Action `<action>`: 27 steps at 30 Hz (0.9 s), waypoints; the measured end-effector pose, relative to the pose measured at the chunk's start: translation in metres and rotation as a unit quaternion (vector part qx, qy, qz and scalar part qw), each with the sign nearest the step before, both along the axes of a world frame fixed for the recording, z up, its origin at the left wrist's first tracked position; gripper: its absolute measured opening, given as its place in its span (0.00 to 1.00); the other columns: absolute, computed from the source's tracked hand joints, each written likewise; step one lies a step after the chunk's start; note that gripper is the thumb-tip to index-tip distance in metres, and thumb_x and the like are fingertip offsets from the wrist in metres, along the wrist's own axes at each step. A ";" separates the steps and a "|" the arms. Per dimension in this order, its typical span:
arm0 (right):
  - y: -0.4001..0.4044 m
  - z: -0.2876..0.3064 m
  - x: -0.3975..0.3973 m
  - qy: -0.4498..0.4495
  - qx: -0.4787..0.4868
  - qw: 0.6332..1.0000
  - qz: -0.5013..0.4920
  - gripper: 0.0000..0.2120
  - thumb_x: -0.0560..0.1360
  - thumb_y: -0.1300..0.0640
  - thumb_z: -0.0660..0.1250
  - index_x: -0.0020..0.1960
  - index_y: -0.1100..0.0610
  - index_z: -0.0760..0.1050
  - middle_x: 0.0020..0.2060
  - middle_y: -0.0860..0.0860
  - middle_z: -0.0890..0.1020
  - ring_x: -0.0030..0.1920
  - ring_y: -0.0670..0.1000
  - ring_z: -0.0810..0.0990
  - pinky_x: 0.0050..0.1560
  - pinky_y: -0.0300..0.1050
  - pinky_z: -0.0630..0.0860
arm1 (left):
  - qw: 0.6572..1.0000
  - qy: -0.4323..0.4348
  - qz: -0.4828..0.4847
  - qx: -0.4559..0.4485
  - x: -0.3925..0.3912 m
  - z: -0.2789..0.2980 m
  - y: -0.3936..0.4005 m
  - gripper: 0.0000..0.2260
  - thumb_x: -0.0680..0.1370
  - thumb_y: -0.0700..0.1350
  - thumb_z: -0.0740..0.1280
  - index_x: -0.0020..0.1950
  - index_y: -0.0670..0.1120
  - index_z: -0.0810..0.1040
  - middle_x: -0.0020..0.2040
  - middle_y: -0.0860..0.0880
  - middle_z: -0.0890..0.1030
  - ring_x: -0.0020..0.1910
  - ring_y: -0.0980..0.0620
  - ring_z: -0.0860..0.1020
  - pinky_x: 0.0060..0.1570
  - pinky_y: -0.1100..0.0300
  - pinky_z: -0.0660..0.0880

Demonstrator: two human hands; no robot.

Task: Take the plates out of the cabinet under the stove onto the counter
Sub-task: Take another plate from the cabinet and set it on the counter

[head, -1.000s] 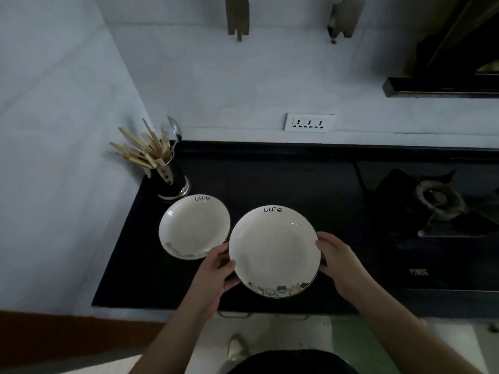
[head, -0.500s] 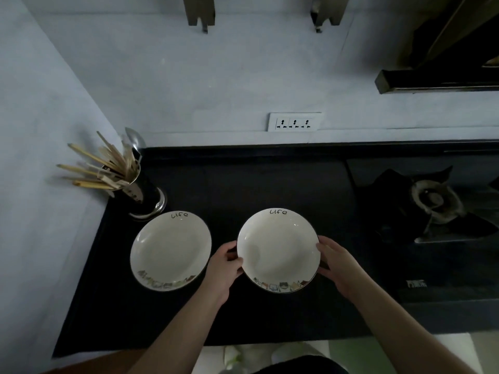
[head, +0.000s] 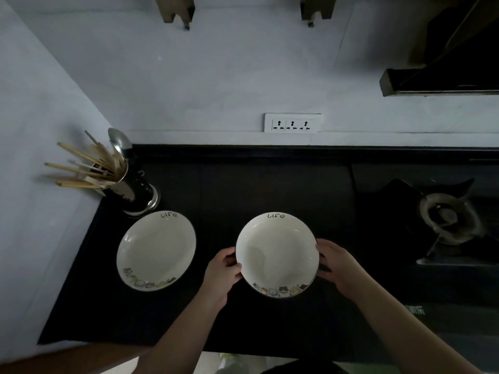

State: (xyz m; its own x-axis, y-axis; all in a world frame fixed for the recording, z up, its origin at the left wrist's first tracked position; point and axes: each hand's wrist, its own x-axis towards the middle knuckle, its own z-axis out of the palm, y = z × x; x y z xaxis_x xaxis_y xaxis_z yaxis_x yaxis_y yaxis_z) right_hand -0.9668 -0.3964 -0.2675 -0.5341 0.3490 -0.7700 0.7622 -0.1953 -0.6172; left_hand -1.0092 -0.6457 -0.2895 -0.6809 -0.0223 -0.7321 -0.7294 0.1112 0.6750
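Right between the two hands sits a white deep plate (head: 276,253) with "Life" written on its far rim and a band of small coloured figures along its near rim, over the black counter (head: 259,190); whether its base already rests on the surface cannot be told. The left hand (head: 222,271) grips the plate's left edge with curled fingers, and the right hand (head: 337,265) holds the right edge the same way, thumb up on the rim. Well to the left of the left hand, apart from it, a second matching plate (head: 156,251) lies flat on the counter (same lettering, same border). Just beyond that plate stands a metal utensil holder (head: 132,190) stuffed with wooden chopsticks (head: 81,168) and a spoon (head: 118,140). Off to the right of the right hand is a gas burner (head: 445,217). Straight ahead of both hands, on the pale wall, a white triple socket (head: 293,123) is mounted.
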 end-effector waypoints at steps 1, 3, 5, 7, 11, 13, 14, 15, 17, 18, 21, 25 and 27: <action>0.004 -0.003 0.001 0.001 -0.005 1.000 0.004 0.22 0.77 0.52 0.66 0.70 0.51 0.69 0.60 0.51 0.78 0.60 0.54 0.76 0.54 0.52 0.76 | 1.000 0.001 0.001 -0.002 0.001 0.000 0.003 0.22 0.76 0.31 0.68 0.65 0.51 0.75 0.54 0.51 0.78 0.54 0.51 0.79 0.52 0.52 0.80; 0.011 -0.006 0.003 0.003 -0.012 1.000 0.008 0.21 0.77 0.51 0.65 0.70 0.51 0.70 0.60 0.51 0.78 0.60 0.54 0.76 0.55 0.53 0.76 | 1.000 -0.002 0.001 -0.007 0.002 -0.001 0.008 0.22 0.76 0.31 0.68 0.67 0.50 0.74 0.55 0.50 0.78 0.55 0.51 0.79 0.54 0.50 0.80; 0.015 -0.006 0.004 0.007 -0.011 1.000 0.008 0.20 0.77 0.51 0.66 0.69 0.51 0.70 0.59 0.51 0.78 0.59 0.54 0.76 0.49 0.50 0.76 | 1.000 -0.011 0.001 -0.011 0.001 -0.002 0.013 0.22 0.76 0.32 0.68 0.67 0.50 0.74 0.54 0.51 0.77 0.55 0.50 0.79 0.55 0.50 0.80; 0.018 -0.006 0.005 0.006 -0.010 1.000 -0.001 0.20 0.78 0.52 0.66 0.68 0.51 0.71 0.57 0.50 0.78 0.58 0.53 0.76 0.46 0.48 0.75 | 1.000 -0.015 -0.002 -0.016 0.000 -0.002 0.017 0.22 0.76 0.32 0.68 0.67 0.50 0.73 0.55 0.51 0.77 0.55 0.50 0.78 0.55 0.50 0.80; 0.025 -0.009 0.008 0.006 -0.023 1.000 -0.007 0.17 0.78 0.53 0.65 0.66 0.50 0.73 0.53 0.48 0.81 0.53 0.48 0.79 0.42 0.46 0.76 | 1.000 -0.004 -0.007 -0.030 -0.002 -0.002 0.023 0.22 0.77 0.32 0.67 0.67 0.50 0.74 0.56 0.50 0.77 0.56 0.50 0.78 0.53 0.51 0.81; 0.028 -0.009 0.008 0.009 -0.021 1.000 -0.006 0.17 0.78 0.52 0.65 0.66 0.50 0.73 0.53 0.48 0.81 0.53 0.48 0.79 0.43 0.47 0.77 | 0.999 0.003 -0.012 -0.035 -0.002 -0.002 0.026 0.21 0.77 0.32 0.67 0.66 0.50 0.74 0.56 0.50 0.78 0.54 0.51 0.79 0.46 0.55 0.81; 0.029 -0.009 0.008 0.011 -0.020 1.000 -0.008 0.18 0.78 0.52 0.66 0.67 0.50 0.72 0.53 0.48 0.81 0.53 0.48 0.78 0.43 0.47 0.76 | 0.999 0.005 -0.016 -0.038 -0.003 -0.002 0.028 0.22 0.76 0.32 0.67 0.67 0.50 0.74 0.55 0.51 0.77 0.53 0.52 0.79 0.44 0.57 0.80; 0.030 -0.009 0.007 0.011 -0.018 1.000 -0.013 0.18 0.78 0.52 0.66 0.67 0.50 0.72 0.54 0.48 0.80 0.53 0.49 0.78 0.43 0.47 0.76 | 0.999 0.006 -0.020 -0.041 -0.003 -0.001 0.030 0.23 0.76 0.32 0.67 0.67 0.50 0.74 0.54 0.52 0.77 0.52 0.53 0.79 0.43 0.58 0.80; 0.033 -0.008 0.006 0.011 -0.015 1.000 -0.017 0.19 0.77 0.51 0.66 0.68 0.50 0.72 0.56 0.49 0.79 0.56 0.51 0.77 0.45 0.49 0.77 | 0.999 0.008 -0.028 -0.045 -0.005 0.001 0.034 0.24 0.76 0.32 0.68 0.69 0.50 0.72 0.55 0.52 0.76 0.53 0.52 0.79 0.43 0.59 0.80; 0.034 -0.008 0.005 0.012 -0.013 1.000 -0.013 0.20 0.77 0.51 0.66 0.69 0.51 0.71 0.57 0.49 0.79 0.58 0.52 0.77 0.49 0.50 0.77 | 0.998 0.009 -0.029 -0.047 -0.004 0.002 0.037 0.24 0.76 0.32 0.68 0.69 0.50 0.72 0.57 0.50 0.76 0.53 0.52 0.79 0.44 0.58 0.80; 0.037 -0.007 0.005 0.012 -0.007 1.000 -0.006 0.20 0.78 0.52 0.65 0.69 0.51 0.71 0.59 0.51 0.78 0.61 0.54 0.76 0.58 0.55 0.76 | 0.997 0.012 -0.032 -0.064 -0.005 0.007 0.043 0.25 0.76 0.32 0.68 0.70 0.50 0.72 0.64 0.46 0.75 0.57 0.49 0.78 0.51 0.53 0.81; 0.034 -0.003 0.006 0.025 0.004 1.000 0.016 0.19 0.80 0.54 0.62 0.70 0.54 0.70 0.61 0.53 0.78 0.61 0.55 0.76 0.59 0.53 0.74 | 0.995 0.005 -0.049 -0.085 -0.005 0.013 0.043 0.27 0.76 0.32 0.68 0.72 0.50 0.69 0.67 0.45 0.74 0.60 0.48 0.78 0.57 0.49 0.80; 0.033 -0.002 0.008 0.032 0.012 0.999 0.039 0.18 0.80 0.55 0.61 0.70 0.54 0.70 0.60 0.53 0.78 0.60 0.54 0.76 0.57 0.49 0.74 | 0.995 0.008 -0.056 -0.082 -0.002 0.015 0.044 0.27 0.76 0.32 0.68 0.72 0.49 0.69 0.68 0.45 0.73 0.61 0.47 0.77 0.57 0.49 0.79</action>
State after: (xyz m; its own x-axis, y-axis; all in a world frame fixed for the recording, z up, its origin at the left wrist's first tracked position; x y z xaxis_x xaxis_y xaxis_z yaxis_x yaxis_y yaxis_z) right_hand -0.9585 -0.3630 -0.2691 -0.6083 0.3226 -0.7252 0.7333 -0.1213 -0.6690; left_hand -1.0112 -0.6018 -0.2745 -0.6969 -0.0642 -0.7143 -0.6960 0.3010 0.6519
